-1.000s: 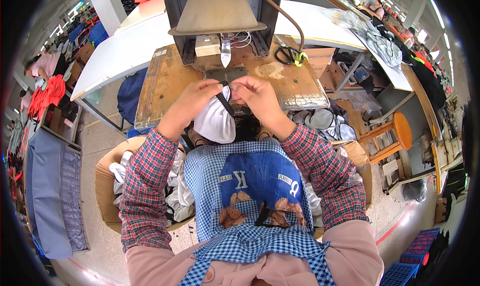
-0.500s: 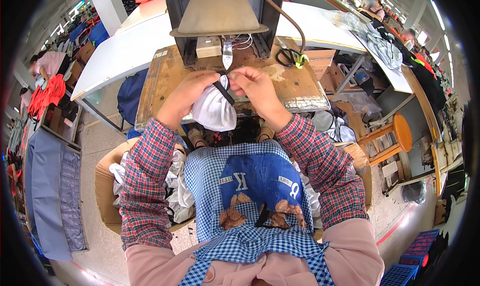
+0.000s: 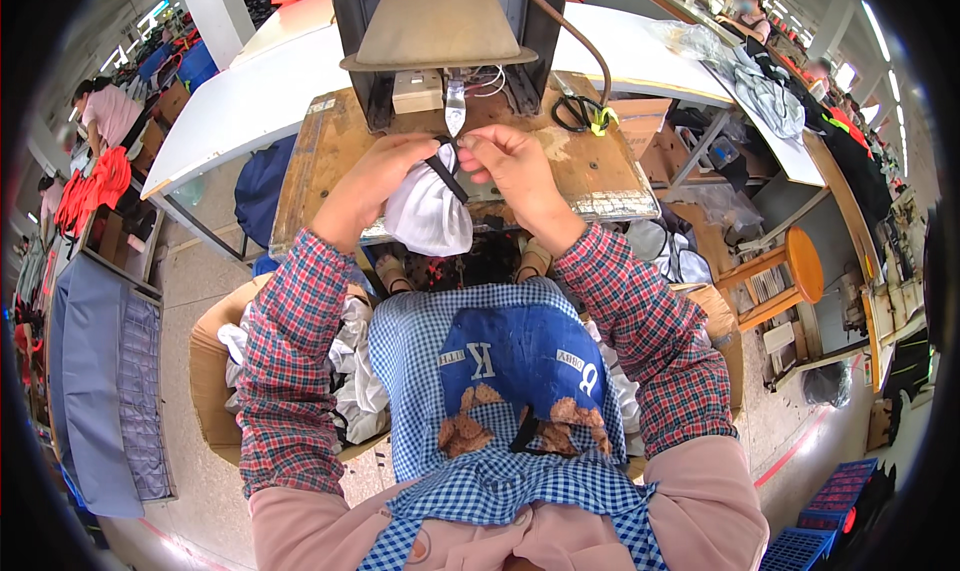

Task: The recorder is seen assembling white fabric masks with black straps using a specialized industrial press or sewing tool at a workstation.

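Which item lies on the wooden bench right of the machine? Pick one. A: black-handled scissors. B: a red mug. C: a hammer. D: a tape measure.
A: black-handled scissors lie on the worn wooden bench, just right of the machine.

I've got a single head view — a wide fisheye worn high, looking steeply down over the person's chest and both forearms, which enter from the lower edge. It faces forward onto the wooden workbench, fairly close, with the machine at the top — straight edges bowing toward the dark rim.
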A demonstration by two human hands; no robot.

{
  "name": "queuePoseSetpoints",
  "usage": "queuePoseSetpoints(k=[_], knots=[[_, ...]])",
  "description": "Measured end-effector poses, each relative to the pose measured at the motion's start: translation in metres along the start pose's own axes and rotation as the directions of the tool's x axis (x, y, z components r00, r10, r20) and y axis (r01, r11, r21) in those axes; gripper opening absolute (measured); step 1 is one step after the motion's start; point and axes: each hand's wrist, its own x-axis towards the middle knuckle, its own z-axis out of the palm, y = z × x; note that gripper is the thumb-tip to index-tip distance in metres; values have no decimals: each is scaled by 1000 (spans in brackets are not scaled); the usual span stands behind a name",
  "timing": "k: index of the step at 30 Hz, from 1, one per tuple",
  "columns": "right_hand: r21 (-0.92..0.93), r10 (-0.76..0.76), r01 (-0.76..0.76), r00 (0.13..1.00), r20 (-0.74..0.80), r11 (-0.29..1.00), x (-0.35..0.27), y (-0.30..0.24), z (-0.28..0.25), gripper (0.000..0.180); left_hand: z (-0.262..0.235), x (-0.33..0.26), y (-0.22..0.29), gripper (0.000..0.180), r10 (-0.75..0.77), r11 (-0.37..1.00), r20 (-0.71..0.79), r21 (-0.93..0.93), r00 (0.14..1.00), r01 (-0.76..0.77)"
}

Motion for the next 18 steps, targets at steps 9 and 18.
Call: queuePoseSetpoints(k=[9,18], knots=[[-286,505,-419,761,407,862,-81,-7,-49,51,33,-61,-6,35,-53,980,-20,193,998,56],[439,314,-297,949,36,848,-198,0,-79,40,150,-86,-11,25,359,614,339,616,869,-494]])
